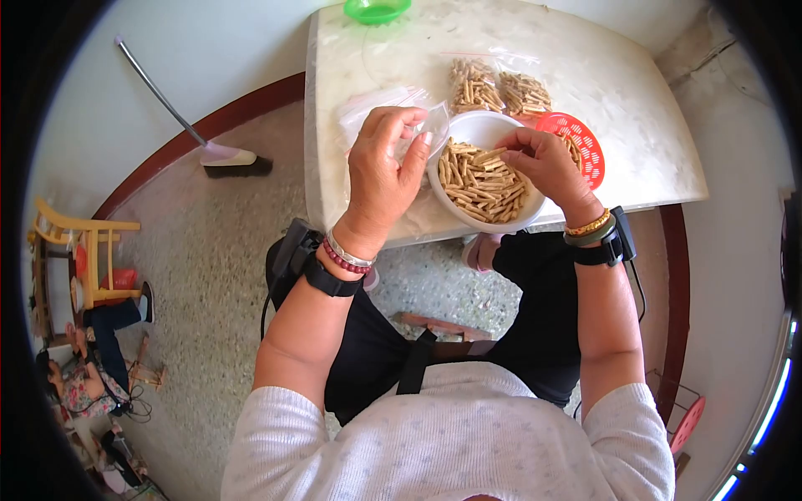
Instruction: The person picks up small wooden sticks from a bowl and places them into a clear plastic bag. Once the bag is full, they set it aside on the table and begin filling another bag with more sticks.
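Observation:
A white bowl (538, 214) near the table's front edge holds many short tan, dried root-like sticks (480, 188). Over its right side, my right hand (551, 167) is closed in a pinch, its fingertips at the sticks with one seemingly between them. To the left of the bowl, my left hand (384, 171) has curled fingers and a raised thumb, with a clear plastic bag (436, 125) between them. Flat clear bags (359, 108) lie beneath and behind that hand. Two filled bags of sticks (474, 88) rest behind the bowl.
A red slotted basket (591, 159) with more sticks stands right of the bowl. At the table's far edge is a green dish (376, 10). A broom (230, 159) leans against the left wall. Another person (88, 384) sits at far left near a wooden chair (109, 259).

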The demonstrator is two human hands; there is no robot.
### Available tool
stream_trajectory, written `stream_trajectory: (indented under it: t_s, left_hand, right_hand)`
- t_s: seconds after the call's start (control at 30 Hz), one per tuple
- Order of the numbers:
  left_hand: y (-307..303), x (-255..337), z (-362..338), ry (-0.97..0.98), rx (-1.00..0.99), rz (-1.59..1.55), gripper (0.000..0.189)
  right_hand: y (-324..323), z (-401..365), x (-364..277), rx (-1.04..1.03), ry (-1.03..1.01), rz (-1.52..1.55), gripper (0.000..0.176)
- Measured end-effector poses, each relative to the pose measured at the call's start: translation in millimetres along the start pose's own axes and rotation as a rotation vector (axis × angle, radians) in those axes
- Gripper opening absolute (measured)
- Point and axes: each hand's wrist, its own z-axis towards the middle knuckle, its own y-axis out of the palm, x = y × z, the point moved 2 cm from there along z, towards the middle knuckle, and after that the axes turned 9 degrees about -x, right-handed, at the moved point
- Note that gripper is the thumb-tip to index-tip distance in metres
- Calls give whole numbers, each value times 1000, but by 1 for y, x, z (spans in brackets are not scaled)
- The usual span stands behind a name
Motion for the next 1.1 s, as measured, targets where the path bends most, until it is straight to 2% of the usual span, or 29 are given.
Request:
stream_trajectory:
  t_s: [0.03, 0.1, 0.2, 0.27, 0.33, 0.53, 0.8, 0.87, 0.9, 0.93, 0.97, 1.0, 1.03, 1.07, 1.1]
  left_hand:
    - [1, -1, 0, 1, 1, 0, 15]
    - [2, 0, -2, 121, -14, 103, 10]
    - [5, 6, -7, 107, -34, 171, 12]
    - [6, 10, -8, 120, -55, 205, 15]
    - [9, 12, -8, 139, -101, 268, 22]
    - [13, 13, -9, 183, -113, 317, 22]
    - [3, 19, -5, 189, -93, 321, 15]
    - [-1, 16, -3, 196, -85, 337, 13]
    - [-4, 5, 0, 109, 1, 191, 17]
    - [-8, -5, 2, 25, 86, 44, 21]
    - [-11, -12, 3, 27, 85, 46, 21]
    - [-13, -21, 3, -31, 67, 80, 24]
    - [-14, -26, 3, -90, 50, 113, 28]
    - [-12, -31, 0, -222, 2, 16, 25]
    - [-11, -34, -2, -222, 3, 18, 25]
  right_hand:
    - [1, -2, -9, 5, -13, 76, 13]
    - [1, -5, -17, 8, -29, 152, 12]
    - [3, -4, -25, -17, -57, 151, 12]
    - [9, -5, -33, -41, -196, 418, 12]
    - [11, -7, -37, -44, -209, 442, 12]
    - [13, -6, -40, -32, -258, 413, 13]
    - [18, -4, -50, -60, -237, 453, 14]
    - [19, -2, -55, 72, -246, 365, 13]
    - [21, 2, -53, 72, -249, 367, 13]
    - [23, 6, -52, 164, -248, 340, 13]
    - [23, 10, -52, 256, -244, 312, 13]
    - [21, 11, -54, 346, -272, 93, 15]
    - [23, 13, -58, 346, -273, 95, 15]
    - [24, 15, -65, 373, -302, -44, 15]
    - [27, 17, -70, 397, -331, -183, 15]
